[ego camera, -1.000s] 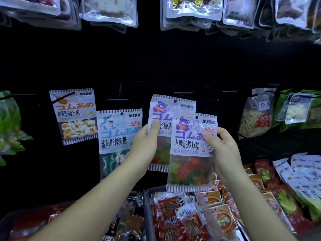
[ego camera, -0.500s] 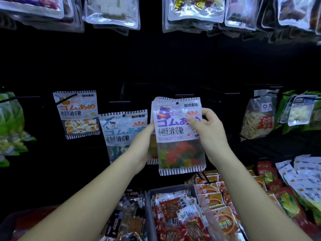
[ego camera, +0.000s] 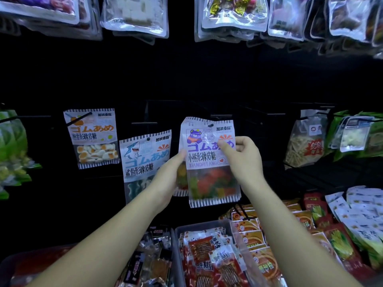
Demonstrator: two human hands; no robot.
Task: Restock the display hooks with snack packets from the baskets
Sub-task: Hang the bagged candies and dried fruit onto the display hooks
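Gummy packet (ego camera: pixel 209 183): light, limp, slick pouch, held up at display height above the basket (ego camera: pixel 176 235), pinched at its upper right by the right grip (ego camera: pixel 246 164), left edge touched by the thumb of the left grip (ego camera: pixel 167 179), whose fingers are hidden; judged best taken by the stiffer top seam.

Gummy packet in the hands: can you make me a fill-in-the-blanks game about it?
The right hand pinches a white-and-purple gummy packet showing a cartoon ____.
Left of it hangs a white-and-blue packet showing a cartoon ____.
Further left, a white-and-orange packet holds sweets shaped like fried ____.
Missing words: bear, shark, eggs.
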